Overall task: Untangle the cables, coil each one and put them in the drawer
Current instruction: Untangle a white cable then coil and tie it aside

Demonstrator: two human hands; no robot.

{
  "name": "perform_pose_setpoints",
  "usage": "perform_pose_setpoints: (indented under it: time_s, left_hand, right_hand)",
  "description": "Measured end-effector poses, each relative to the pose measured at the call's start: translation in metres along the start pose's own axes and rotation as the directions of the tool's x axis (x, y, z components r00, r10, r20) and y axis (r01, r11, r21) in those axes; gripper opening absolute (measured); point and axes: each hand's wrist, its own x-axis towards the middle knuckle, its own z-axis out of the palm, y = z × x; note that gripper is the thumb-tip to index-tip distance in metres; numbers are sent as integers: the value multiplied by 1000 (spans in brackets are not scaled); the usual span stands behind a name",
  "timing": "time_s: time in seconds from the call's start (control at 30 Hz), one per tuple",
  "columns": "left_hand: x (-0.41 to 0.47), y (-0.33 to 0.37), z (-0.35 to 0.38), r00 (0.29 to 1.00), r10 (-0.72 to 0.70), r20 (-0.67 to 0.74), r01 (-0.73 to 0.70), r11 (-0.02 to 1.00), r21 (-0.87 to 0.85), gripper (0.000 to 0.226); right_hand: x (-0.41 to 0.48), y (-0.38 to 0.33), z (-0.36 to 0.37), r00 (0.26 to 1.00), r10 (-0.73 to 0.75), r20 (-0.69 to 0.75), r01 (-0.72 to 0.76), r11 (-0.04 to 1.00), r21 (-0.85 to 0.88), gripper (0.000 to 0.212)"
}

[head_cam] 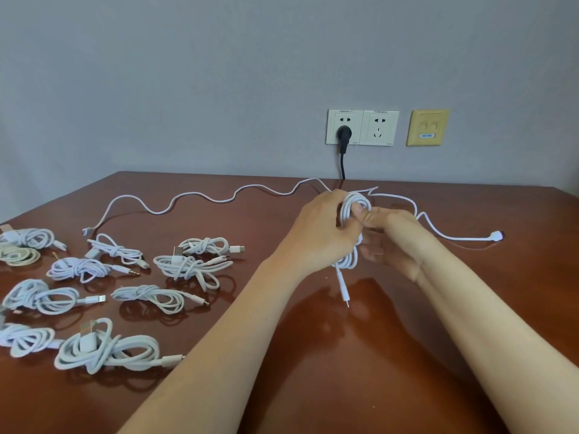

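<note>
Head view: left hand [326, 227] and right hand [395, 242] both grip a white cable coil [355, 204] above the table [407, 346], right of middle. Its loops run far-to-near, plug end hanging near, tail trailing right. Tied bundles [188, 265] lie left; a loose cable [188, 202] snakes far left.

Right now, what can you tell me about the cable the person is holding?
The cable is thin and white. Part is wound in several loops, gripped above the brown table by the left hand and the right hand. One end hangs below the hands, ending in a slim plug with a metal tip. A loose length seems to trail right across the table to a white plug, though the hands hide the join.
</note>
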Motion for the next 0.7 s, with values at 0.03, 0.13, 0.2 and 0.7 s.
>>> perform_pose_setpoints:
  time_s: [0.03,0.13,0.2,0.7]
  left_hand:
    - [0,1,0,1000,-16,1,16,999,-45,12]
    - [1,0,5,996,-85,-22,81,984,-157,17]
    - [4,-4,5,984,-162,-75,144,968,-204,12]
    - [7,-12,5,953,-247,-178,229,967,-116,12]
  right_hand:
    - [1,1,0,1000,-13,0,13,1000,5,19]
    - [1,3,2,998,-57,8,57,998,41,35]
    - [0,5,4,994,-58,92,50,995,92,20]
    - [3,10,18,991,-97,88,94,995,38,16]
